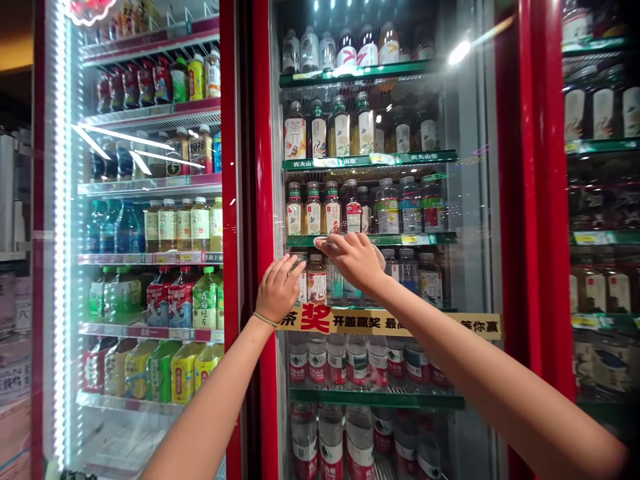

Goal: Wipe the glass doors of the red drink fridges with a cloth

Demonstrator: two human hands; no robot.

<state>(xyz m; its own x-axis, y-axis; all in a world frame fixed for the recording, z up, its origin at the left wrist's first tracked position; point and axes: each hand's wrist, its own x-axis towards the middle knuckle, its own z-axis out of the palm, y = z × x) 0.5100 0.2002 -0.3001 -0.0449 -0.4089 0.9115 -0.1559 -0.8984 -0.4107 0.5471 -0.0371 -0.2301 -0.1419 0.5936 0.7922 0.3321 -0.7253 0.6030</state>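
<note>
A: Head view, item one: left hand (pixel 278 288), fingers together and flat, pressed on the glass door (pixel 460 220) beside its red frame (pixel 263 200).

B: Item two: right hand (pixel 353 259), fingers loosely spread, holding nothing, laid on the same glass at the green shelf edge (pixel 380 239), just right of the left hand.

A: Behind the glass: tea bottles (pixel 314 208) in rows, water bottles (pixel 345 360) lower down. Across the door: yellow banner (pixel 390 323), red lettering.

B: Further left: second cooler (pixel 150 220), lit, stocked with drinks.

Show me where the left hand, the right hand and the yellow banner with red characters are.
left hand (pixel 277 290), head view, on the back of the hand.
right hand (pixel 356 260), head view, on the back of the hand.
yellow banner (pixel 350 321), head view, on its middle strip.
</note>
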